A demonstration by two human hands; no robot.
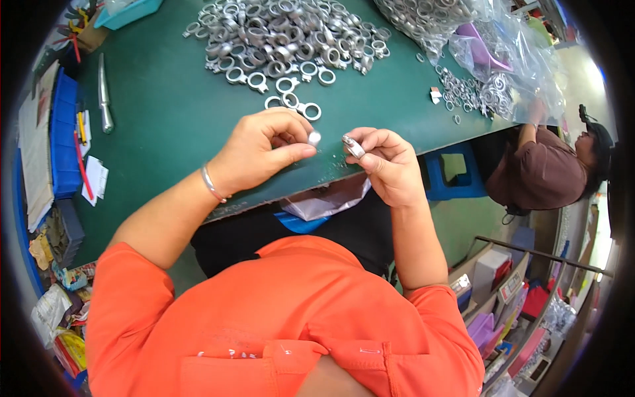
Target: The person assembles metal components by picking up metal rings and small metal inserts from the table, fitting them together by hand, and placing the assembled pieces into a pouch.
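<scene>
My left hand is closed over the near edge of the green table, its fingers curled round a shiny silver piece. Only a rounded end of that piece shows; its kind I cannot make out. Facing it, a small gap away, my right hand pinches a metal ring with a lug, seen edge-on. Just beyond my left hand lie a few loose metal rings. Behind them a large heap of similar lugged rings spreads across the table. Fine crumbs lie between my hands.
A silver-handled knife lies at the left, near a blue tray. At the far right are smaller rings, a purple scoop and clear plastic bags. A co-worker sits beyond a blue stool.
</scene>
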